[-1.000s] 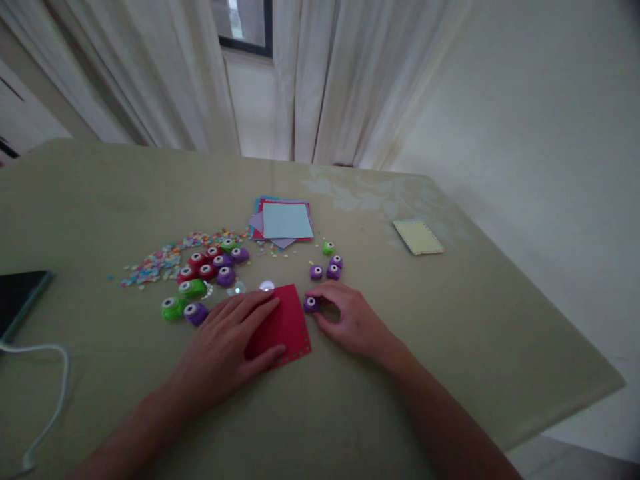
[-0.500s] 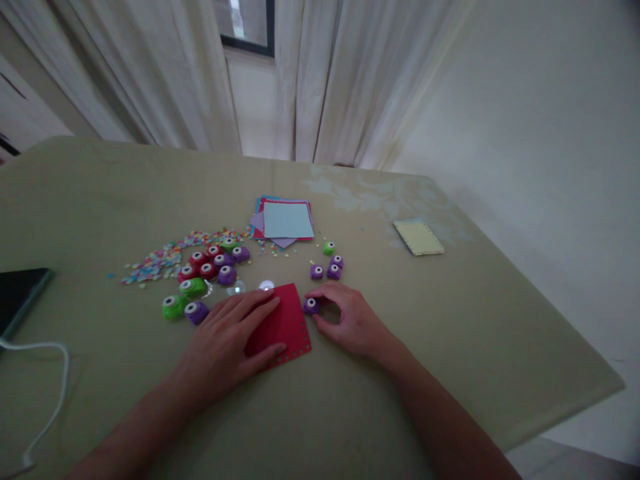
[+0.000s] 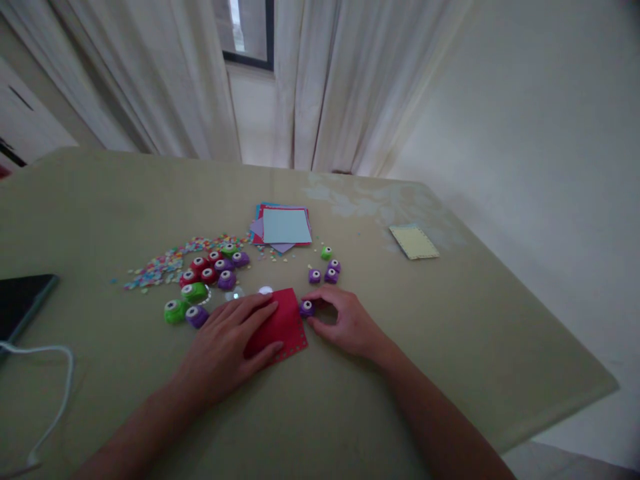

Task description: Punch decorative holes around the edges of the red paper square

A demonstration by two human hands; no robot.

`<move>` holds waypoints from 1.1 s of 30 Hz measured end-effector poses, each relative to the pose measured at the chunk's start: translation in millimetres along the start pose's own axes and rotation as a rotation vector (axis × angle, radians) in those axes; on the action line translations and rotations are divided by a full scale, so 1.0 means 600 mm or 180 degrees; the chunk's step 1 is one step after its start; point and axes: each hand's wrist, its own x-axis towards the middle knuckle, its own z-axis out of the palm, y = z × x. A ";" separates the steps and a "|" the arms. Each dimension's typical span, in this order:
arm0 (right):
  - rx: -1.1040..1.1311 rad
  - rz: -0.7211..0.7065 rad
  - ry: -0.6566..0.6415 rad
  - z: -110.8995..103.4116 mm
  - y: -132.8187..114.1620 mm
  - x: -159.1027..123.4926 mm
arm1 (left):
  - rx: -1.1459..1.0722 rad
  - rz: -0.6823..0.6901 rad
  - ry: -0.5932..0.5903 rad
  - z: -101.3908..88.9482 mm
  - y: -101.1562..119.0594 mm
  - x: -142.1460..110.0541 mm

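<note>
A red square card (image 3: 287,320) lies in front of me, with small holes punched along its near edge and part of its right edge. My left hand (image 3: 235,333) rests flat on the card's left part, fingers spread, hiding that side. Between the thumb and fingers of my right hand (image 3: 347,323) is a small purple paper punch (image 3: 307,309), set against the card's right edge. Just beyond that hand stand more purple paper punches (image 3: 331,274) and a green paper punch (image 3: 327,253).
Red paper punches (image 3: 200,265), with green and purple ones, cluster left of the card beside scattered paper confetti (image 3: 165,262). Stacked coloured cards (image 3: 287,225) lie farther back. A yellow card (image 3: 414,241) is at right; a dark tablet (image 3: 23,300) and white cable (image 3: 67,380) at left.
The whole view has shifted slightly. Both hands keep their places: the left flat on the red card, the right holding the purple punch at its right edge.
</note>
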 end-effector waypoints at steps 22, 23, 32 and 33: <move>0.0087 -0.0068 -0.0036 -0.002 0.006 0.002 | 0.0265 -0.0057 0.0128 0.006 0.003 -0.002; 0.0107 -0.0059 -0.0033 -0.001 0.005 0.002 | 0.0252 -0.0035 0.0111 0.006 0.002 -0.001; 0.0304 -0.0129 -0.0091 -0.005 0.006 0.002 | 0.0172 0.0095 0.0023 0.005 0.004 -0.001; 0.0330 -0.0148 -0.0114 -0.006 0.005 0.003 | 0.0177 0.0082 0.0004 0.005 0.004 -0.001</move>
